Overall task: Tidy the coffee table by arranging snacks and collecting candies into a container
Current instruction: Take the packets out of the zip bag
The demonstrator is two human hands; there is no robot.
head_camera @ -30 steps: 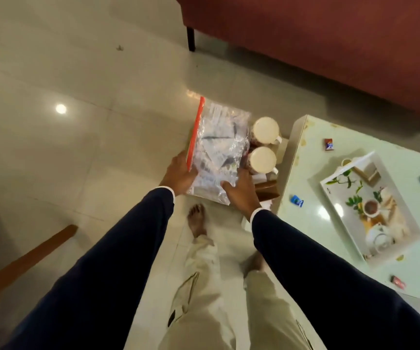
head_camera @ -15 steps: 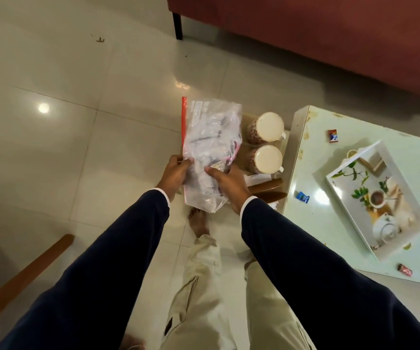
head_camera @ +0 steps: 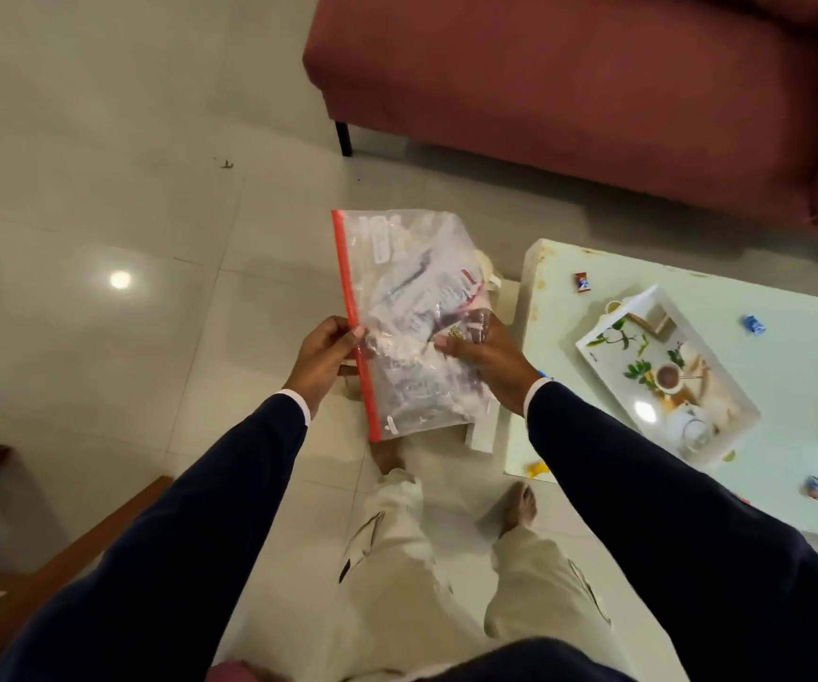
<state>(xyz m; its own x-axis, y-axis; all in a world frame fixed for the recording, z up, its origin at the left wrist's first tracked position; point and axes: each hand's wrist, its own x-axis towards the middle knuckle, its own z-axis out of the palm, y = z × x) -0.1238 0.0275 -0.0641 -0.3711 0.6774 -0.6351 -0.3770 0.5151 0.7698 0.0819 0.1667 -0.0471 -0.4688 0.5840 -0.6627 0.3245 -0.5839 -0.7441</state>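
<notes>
I hold a clear zip bag (head_camera: 411, 307) with a red seal strip, full of small packets, above the floor left of the coffee table (head_camera: 790, 351). My left hand (head_camera: 323, 359) pinches the bag at its red strip. My right hand (head_camera: 483, 356) grips the bag's right side, thumb on top. Wrapped candies lie scattered on the table: a red-and-blue one (head_camera: 581, 282), a blue one (head_camera: 754, 324), another (head_camera: 815, 487) near the front edge, and a yellow one (head_camera: 539, 468) at the near corner. A white tray (head_camera: 594, 344) with a leaf and teacup print sits on the table.
A red sofa (head_camera: 594, 91) stands behind the table. A white low shelf (head_camera: 483, 433) shows under the bag beside the table. Wooden chair parts (head_camera: 52, 568) are at the lower left. My legs and bare feet (head_camera: 387, 457) are on the tiled floor below.
Both hands lifted the bag up from the shelf beside the table and shifted their hold higher on it. The two white-lidded jars are now hidden behind the bag.
</notes>
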